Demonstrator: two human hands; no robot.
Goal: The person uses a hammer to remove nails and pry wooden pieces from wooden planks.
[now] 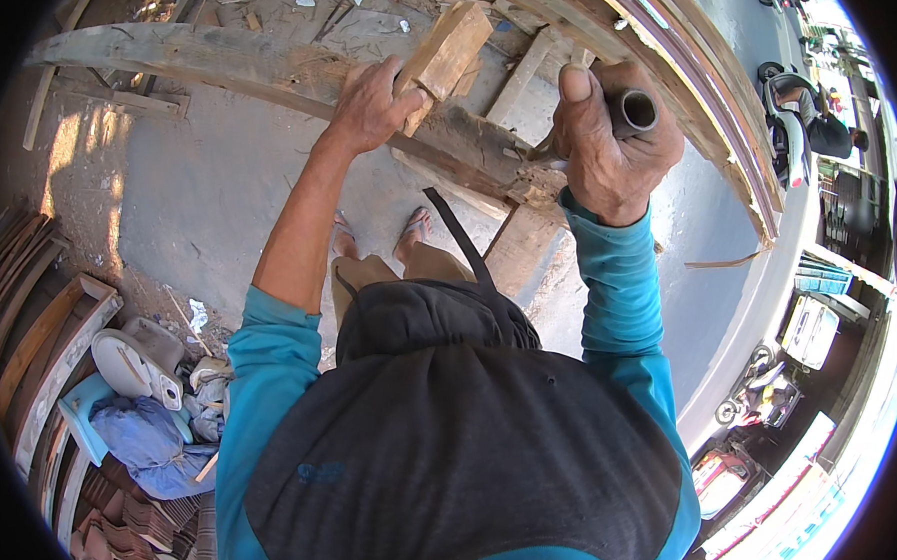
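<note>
Block (451, 52), left hand (369, 105) curled on it — tube (620, 114), right hand (608, 158) clenched around.

This is an outdoor woodworking place beside a street (746, 42): many boards (39, 343) at near left, a scooter (792, 145) at right.

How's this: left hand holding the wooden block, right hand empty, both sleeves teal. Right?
Not quite: the right hand isn't empty. The head view shows it gripping a hollow round tube. Left hand holding the wooden block and teal sleeves stand.
</note>
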